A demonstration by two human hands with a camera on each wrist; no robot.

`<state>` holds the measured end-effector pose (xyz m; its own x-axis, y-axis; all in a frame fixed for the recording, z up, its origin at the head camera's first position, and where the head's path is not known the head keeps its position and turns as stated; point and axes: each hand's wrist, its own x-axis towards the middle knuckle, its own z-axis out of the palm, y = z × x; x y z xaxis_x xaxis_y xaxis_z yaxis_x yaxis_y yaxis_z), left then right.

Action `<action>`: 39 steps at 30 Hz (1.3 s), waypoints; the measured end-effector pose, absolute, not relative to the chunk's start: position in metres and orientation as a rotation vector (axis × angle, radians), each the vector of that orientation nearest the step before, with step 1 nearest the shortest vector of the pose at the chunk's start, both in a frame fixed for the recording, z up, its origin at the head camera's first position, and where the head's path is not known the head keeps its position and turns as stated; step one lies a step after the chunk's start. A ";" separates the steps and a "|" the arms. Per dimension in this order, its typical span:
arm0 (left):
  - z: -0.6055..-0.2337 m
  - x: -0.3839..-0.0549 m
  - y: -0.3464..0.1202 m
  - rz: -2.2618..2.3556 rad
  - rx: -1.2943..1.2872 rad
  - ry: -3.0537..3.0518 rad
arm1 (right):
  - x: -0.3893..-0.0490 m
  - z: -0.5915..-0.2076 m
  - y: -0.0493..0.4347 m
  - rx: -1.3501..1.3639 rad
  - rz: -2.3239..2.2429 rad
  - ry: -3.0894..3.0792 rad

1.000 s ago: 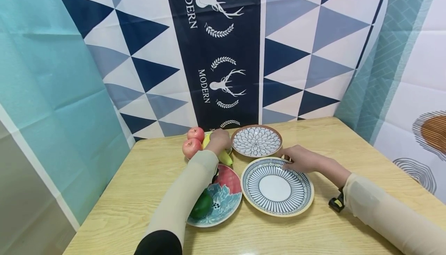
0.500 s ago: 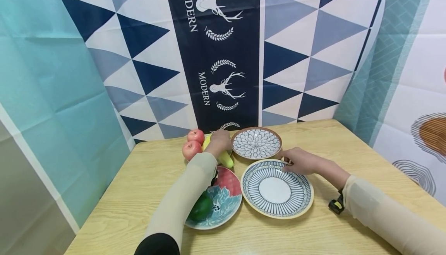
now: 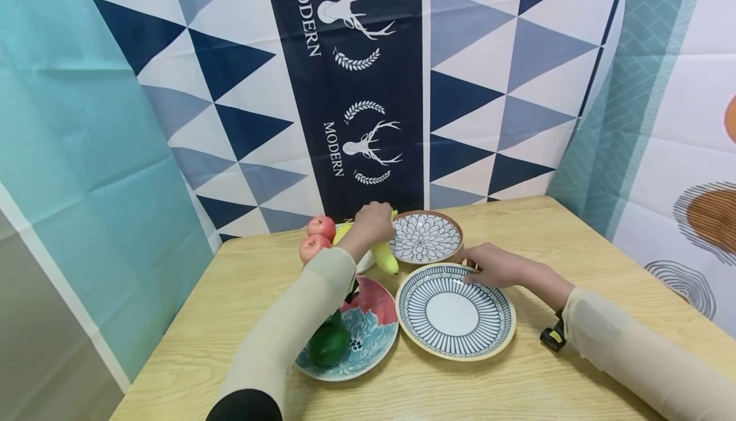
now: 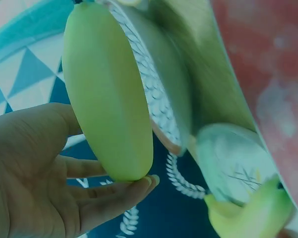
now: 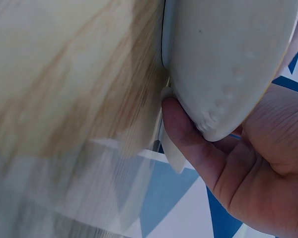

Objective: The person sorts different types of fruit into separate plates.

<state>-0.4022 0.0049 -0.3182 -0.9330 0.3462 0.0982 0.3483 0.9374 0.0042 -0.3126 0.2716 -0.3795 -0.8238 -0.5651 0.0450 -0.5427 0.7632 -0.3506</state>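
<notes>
My left hand (image 3: 375,221) holds a yellow-green banana (image 4: 109,94) between thumb and fingers. In the head view it is above the gap between a small pale plate (image 3: 365,262) and the brown-rimmed flower-patterned bowl (image 3: 422,237). A second banana (image 4: 253,210) lies by the pale plate, along with two red apples (image 3: 315,248). With my right hand (image 3: 496,264) I grip the far right rim of a blue-and-white striped plate (image 3: 452,313); the right wrist view has fingers curled under its white underside (image 5: 223,64).
Nearest me, a pink and teal plate (image 3: 368,344) carries a dark green rounded fruit or vegetable (image 3: 329,344), partly behind the left sleeve. Everything stands on a wooden table (image 3: 241,293). A patterned cloth (image 3: 368,89) hangs along its back edge.
The left hand has lifted the banana away from the apples, to the right and toward the flower-patterned bowl. My right hand has stayed on the striped plate's rim.
</notes>
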 end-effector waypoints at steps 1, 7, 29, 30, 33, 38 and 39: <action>-0.317 -0.399 0.007 -0.030 -0.566 -2.994 | -0.313 -0.380 0.272 -0.909 -0.545 2.889; -0.310 -0.374 0.027 0.027 -0.737 -2.973 | -0.313 -0.380 0.272 -0.900 -0.550 2.882; -0.332 -0.303 0.078 0.138 -1.075 -3.068 | -0.312 -0.377 0.275 -1.021 -0.573 2.886; -0.334 -0.301 0.079 0.160 -1.078 -3.069 | -0.312 -0.377 0.274 -1.021 -0.577 2.888; -0.341 -0.299 0.083 0.217 -1.077 -3.063 | -0.312 -0.378 0.274 -1.025 -0.586 2.889; -0.352 -0.298 0.091 0.288 -1.105 -3.026 | -0.312 -0.380 0.275 -1.035 -0.595 2.889; -0.353 -0.298 0.092 0.301 -1.113 -3.018 | -0.312 -0.380 0.275 -1.039 -0.594 2.889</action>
<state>-0.2985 0.0920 -0.3531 -0.7592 0.6339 -0.1476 0.6506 0.7459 -0.1429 -0.3118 0.2750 -0.3801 -0.7791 -0.6165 0.1132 -0.6111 0.7070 -0.3559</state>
